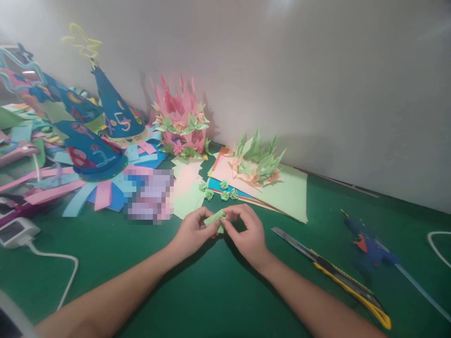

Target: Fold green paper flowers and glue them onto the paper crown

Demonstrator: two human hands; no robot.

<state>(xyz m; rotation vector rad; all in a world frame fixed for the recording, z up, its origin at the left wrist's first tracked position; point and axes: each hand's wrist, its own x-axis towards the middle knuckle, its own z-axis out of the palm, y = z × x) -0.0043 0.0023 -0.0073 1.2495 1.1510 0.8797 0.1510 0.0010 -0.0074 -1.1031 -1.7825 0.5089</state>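
Note:
Between my two hands is a small light green paper piece, partly folded or curled. The fingers of my left hand pinch its left part. At its right end, my right hand grips it between thumb and fingertips. Just beyond my fingers lie several small green paper roses. Behind them, a green leaf crown with peach flowers rests on stacked coloured paper sheets. A pink paper crown stands further back, with pale paper strips in front of it.
A yellow-handled utility knife lies right of my hands, its blade out. Beyond it is a blue glue gun. Blue cone hats and paper scraps crowd the left, near a white device with a cable. A grey wall borders the green table.

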